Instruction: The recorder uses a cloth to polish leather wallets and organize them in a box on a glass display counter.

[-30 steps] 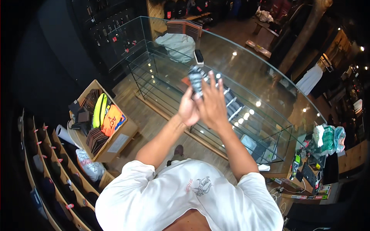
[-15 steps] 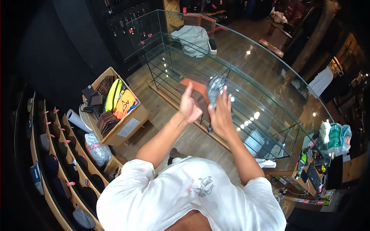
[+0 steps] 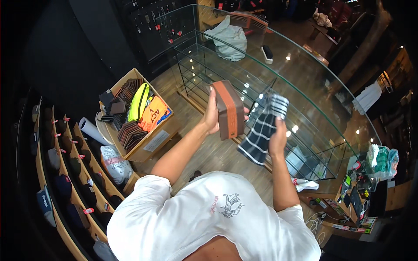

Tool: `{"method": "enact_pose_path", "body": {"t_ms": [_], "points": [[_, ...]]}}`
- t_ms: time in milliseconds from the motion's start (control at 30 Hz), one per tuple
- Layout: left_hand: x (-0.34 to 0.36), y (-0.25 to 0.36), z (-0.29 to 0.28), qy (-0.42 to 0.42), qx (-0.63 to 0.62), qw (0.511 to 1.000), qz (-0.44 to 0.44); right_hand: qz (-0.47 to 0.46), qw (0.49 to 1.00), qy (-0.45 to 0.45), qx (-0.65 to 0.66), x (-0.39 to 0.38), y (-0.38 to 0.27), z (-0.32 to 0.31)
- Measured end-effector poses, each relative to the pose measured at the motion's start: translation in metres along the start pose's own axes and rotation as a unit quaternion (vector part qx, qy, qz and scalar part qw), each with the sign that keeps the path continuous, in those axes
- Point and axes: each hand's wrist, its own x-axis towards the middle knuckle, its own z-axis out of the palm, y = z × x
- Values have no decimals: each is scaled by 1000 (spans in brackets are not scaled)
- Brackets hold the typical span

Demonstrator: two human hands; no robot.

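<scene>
In my left hand [image 3: 212, 115] is a boxy dark brown case [image 3: 225, 115] with an orange-brown band around its middle. The thumb lies along the near-left side, and fingertips show past the far right side. My right hand [image 3: 278, 140] grips a black-and-white checked cloth [image 3: 257, 138], which hangs loosely folded, its lower end fanned out. Case and cloth are apart, both in front of the glass display counter [image 3: 285, 82]. Part of my right hand's grip is hidden behind its own thumb and the cloth.
On the left stands an open carton [image 3: 162, 135] full of brown wallet-like pieces, a yellow pouch [image 3: 139, 102] and an orange pouch [image 3: 155, 113]. Shelves of caps [image 3: 63, 184] line the far left. A pale plastic bag [image 3: 230, 41] and a brush [image 3: 267, 54] rest on the counter.
The cloth has come off the case and moved right with my right hand, opening out. My left hand now holds the case upright, its band facing me. The view has shifted slightly.
</scene>
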Motion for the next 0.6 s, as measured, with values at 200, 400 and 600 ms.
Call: {"method": "enact_pose_path", "body": {"t_ms": [200, 400, 600], "points": [[-11, 0, -37, -38, 5, 999, 35, -366, 792, -210, -441, 7, 13, 130], [-28, 38, -78, -90, -68, 993, 37, -273, 841, -189, -426, 11, 50, 188], [-42, 33, -96, -49, -57, 993, -92, -227, 850, -193, -435, 35, 54, 210]]}}
